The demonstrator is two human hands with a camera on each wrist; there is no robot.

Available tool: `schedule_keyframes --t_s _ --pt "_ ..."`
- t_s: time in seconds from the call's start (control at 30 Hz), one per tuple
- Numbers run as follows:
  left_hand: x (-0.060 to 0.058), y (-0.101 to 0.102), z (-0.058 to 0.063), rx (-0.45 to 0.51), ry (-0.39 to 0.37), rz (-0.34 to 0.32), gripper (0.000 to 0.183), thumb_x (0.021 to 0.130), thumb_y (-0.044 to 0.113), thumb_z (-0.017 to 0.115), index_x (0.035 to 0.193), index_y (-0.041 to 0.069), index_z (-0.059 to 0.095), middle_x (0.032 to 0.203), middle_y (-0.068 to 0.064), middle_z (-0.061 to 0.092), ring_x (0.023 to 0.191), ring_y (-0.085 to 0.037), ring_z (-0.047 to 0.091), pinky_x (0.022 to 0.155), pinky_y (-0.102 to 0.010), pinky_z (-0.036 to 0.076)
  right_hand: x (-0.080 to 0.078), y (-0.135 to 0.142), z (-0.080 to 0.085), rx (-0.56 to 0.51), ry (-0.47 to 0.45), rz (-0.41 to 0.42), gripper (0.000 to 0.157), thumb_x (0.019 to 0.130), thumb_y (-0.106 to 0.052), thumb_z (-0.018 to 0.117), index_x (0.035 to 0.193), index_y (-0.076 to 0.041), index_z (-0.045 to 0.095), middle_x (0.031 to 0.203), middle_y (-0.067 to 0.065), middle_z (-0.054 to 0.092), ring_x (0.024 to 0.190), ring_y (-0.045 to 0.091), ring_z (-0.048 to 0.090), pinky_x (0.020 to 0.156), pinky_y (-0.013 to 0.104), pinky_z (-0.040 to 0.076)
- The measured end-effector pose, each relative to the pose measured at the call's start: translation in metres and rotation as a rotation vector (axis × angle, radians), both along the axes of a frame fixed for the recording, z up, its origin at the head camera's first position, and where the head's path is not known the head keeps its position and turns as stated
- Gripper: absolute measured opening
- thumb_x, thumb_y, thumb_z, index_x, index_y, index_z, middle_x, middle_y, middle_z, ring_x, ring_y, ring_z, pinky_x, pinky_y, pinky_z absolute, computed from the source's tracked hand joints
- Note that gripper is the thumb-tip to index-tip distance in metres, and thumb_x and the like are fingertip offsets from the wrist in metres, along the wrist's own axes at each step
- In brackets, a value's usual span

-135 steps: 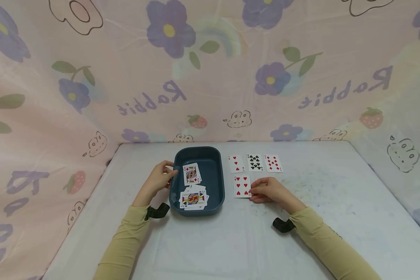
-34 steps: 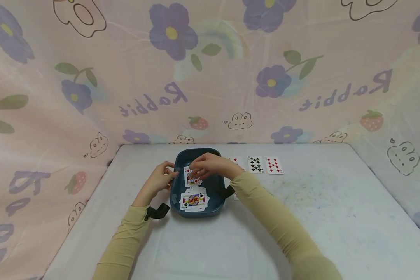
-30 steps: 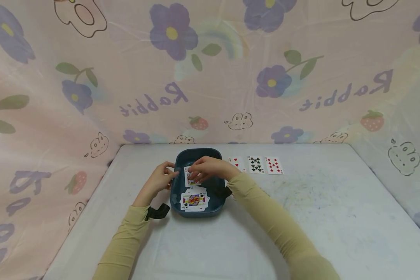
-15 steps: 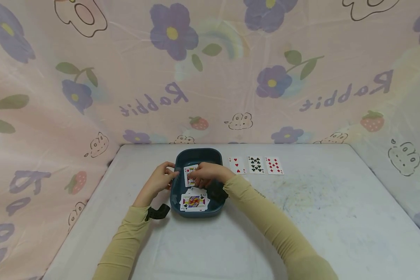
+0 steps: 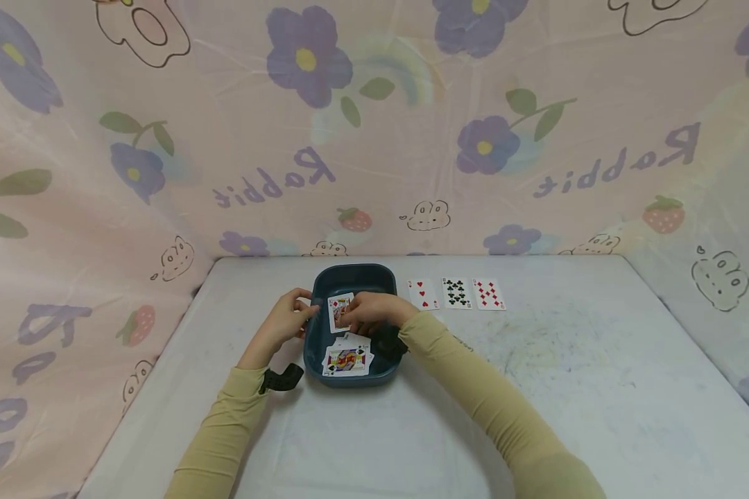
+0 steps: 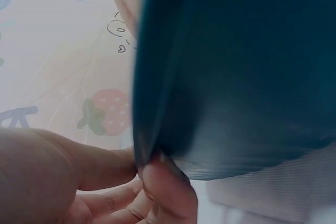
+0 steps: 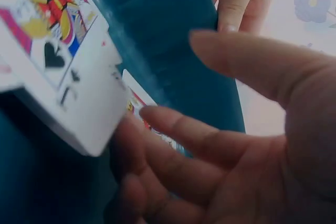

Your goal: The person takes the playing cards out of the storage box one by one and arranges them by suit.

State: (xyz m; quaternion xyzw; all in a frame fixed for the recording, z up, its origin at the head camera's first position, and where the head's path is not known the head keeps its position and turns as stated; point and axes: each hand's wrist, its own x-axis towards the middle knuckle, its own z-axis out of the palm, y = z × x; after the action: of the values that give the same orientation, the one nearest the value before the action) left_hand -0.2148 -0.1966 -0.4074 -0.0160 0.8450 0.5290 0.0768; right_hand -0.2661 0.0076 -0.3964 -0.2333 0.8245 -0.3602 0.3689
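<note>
My left hand pinches the left rim of a dark blue rectangular tray between thumb and fingers; the left wrist view shows this grip on the tray wall up close. Inside the tray, a pile of playing cards with a jack of spades on top lies at the near end. Farther back lies a red-suited face card, partly covered by my right hand. In the right wrist view, the right fingers reach the edge of the card pile, with the thumb held apart.
On the white table, right of the tray, three cards lie face up in a row: a hearts card, a clubs card and a diamonds card. A patterned cloth hangs behind.
My right hand has left the six of hearts on the table and moved into the tray, down towards the pile. The jack pile has shifted slightly. The left hand stays on the rim.
</note>
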Motion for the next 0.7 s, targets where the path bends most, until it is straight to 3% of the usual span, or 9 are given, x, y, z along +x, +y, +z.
schedule_keyframes --t_s 0.13,0.37,0.5,0.7 --pt "-0.0008 -0.0007 -0.0013 -0.002 -0.002 0.001 0.036 0.098 0.009 0.055 0.130 -0.004 0.044 0.087 -0.020 0.052 0.059 -0.017 0.050 0.050 -0.028 0.049 0.0006 -0.0005 0.0010 0.010 0.057 0.078 0.024 0.086 -0.024 0.072 0.101 -0.005 0.070 0.087 0.003 0.063 0.071 0.014 0.057 0.062 0.025 0.046" --pt "0.0007 -0.0004 -0.0025 -0.019 -0.003 0.007 0.037 0.098 0.011 0.055 0.130 -0.002 0.045 0.089 -0.021 0.054 0.059 -0.017 0.051 0.052 -0.030 0.050 0.0051 -0.0023 0.0035 0.083 0.121 0.166 0.032 0.077 -0.021 0.082 0.104 -0.012 0.068 0.098 0.001 0.061 0.083 0.014 0.058 0.074 0.026 0.046" --pt "0.0018 0.0000 -0.0013 -0.031 -0.005 0.009 0.036 0.098 0.013 0.055 0.130 -0.001 0.045 0.089 -0.019 0.054 0.060 -0.018 0.051 0.052 -0.029 0.050 0.0061 -0.0021 0.0036 0.103 0.101 0.162 0.036 0.075 -0.016 0.083 0.105 -0.014 0.064 0.097 0.004 0.059 0.082 0.016 0.058 0.072 0.028 0.048" --pt "0.0016 0.0004 -0.0001 -0.027 -0.010 0.013 0.038 0.098 0.013 0.055 0.131 -0.001 0.045 0.089 -0.018 0.054 0.061 -0.018 0.051 0.052 -0.029 0.050 0.0049 -0.0009 0.0045 0.059 0.082 0.091 0.032 0.077 -0.010 0.080 0.104 -0.010 0.063 0.090 0.005 0.062 0.073 0.016 0.059 0.064 0.027 0.050"
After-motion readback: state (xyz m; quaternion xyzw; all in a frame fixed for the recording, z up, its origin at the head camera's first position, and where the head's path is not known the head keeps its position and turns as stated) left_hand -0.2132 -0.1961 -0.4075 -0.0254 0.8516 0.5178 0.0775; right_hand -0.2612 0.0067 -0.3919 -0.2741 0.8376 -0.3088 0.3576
